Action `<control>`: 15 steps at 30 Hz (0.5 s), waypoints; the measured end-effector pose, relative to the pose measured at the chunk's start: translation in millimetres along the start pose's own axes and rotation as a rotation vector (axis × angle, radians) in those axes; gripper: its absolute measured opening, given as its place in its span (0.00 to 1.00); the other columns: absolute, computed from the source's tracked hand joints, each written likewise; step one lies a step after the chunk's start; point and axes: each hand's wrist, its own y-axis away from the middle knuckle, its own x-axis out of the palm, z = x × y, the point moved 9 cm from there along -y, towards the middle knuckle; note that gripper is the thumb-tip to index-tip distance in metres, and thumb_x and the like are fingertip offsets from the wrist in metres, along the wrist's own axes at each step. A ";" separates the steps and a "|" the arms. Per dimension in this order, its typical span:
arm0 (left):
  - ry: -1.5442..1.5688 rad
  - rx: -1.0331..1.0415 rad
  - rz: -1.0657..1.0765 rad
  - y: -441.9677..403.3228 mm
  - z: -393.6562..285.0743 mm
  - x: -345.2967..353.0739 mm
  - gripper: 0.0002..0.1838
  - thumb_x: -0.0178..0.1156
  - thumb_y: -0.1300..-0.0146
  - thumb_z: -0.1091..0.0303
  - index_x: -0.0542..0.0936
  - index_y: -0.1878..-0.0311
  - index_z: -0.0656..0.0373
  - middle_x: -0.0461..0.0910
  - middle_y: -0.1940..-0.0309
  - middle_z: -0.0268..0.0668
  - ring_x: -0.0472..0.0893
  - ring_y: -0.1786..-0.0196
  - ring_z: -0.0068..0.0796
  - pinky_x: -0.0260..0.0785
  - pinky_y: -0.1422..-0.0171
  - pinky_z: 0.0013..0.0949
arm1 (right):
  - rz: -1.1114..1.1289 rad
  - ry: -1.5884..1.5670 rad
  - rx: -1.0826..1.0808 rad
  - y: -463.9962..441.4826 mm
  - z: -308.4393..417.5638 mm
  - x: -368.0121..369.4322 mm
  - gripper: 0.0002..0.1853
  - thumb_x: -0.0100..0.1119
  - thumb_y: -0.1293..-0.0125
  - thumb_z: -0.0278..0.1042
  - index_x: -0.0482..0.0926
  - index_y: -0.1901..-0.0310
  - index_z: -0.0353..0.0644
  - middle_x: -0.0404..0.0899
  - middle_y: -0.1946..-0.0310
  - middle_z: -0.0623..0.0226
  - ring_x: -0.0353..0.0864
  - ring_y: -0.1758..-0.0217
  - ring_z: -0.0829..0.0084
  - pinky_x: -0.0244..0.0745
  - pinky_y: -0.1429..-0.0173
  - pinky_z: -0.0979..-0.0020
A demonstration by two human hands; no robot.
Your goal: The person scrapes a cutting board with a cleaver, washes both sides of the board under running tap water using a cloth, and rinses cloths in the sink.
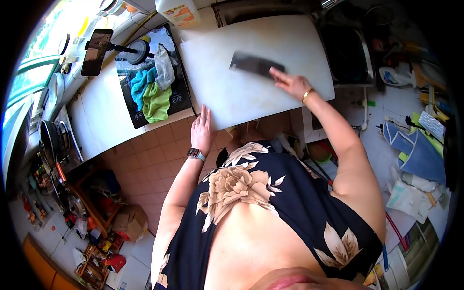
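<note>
We locate the white board (217, 72) under the fingertips of the left hand (203, 134); these fingers are extended and grasp nothing. The dark flat tool (255, 64), blurred, projects over the board from the fingers of the right hand (293, 86), which grasp its near end. We judge that a loose right-finger grip could drop the tool, and weak left-finger pressure could let the board shift.

The board (217, 92) looks like smooth plastic with a soft sheen; the blade (252, 65) is too blurred to judge its finish. Left, the cooktop (180, 82) is glossy like glass, under matt cloths (157, 104) and a crinkled, see-through plastic bag (164, 66). Far right, the sink rim (371, 71) is shiny metal; near left, the box (130, 222) is matt cardboard.
</note>
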 end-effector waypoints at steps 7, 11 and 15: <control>-0.046 0.017 0.020 -3.1 -5.2 -4.2 0.47 0.71 0.51 0.67 0.59 0.28 0.62 0.52 0.24 0.44 0.70 0.34 0.44 0.63 0.31 0.42 | -0.209 -0.055 0.214 -39.7 -46.3 -89.9 0.26 0.56 0.31 0.49 0.66 0.32 0.69 0.82 0.48 0.71 0.84 0.51 0.63 0.77 0.47 0.68; -0.034 0.026 -0.009 -3.4 -4.7 -2.0 0.48 0.71 0.52 0.67 0.59 0.28 0.63 0.52 0.24 0.46 0.70 0.34 0.44 0.64 0.31 0.43 | -0.171 -0.118 0.040 31.6 -8.6 -45.1 0.28 0.60 0.33 0.46 0.67 0.32 0.68 0.84 0.54 0.66 0.85 0.54 0.62 0.78 0.49 0.66; -0.041 0.010 0.004 -5.1 -2.3 -0.7 0.48 0.71 0.53 0.68 0.58 0.28 0.64 0.52 0.24 0.47 0.70 0.34 0.45 0.63 0.31 0.43 | -0.025 0.106 0.060 48.6 -23.2 -29.4 0.29 0.61 0.34 0.47 0.66 0.31 0.70 0.84 0.55 0.64 0.84 0.55 0.59 0.79 0.52 0.66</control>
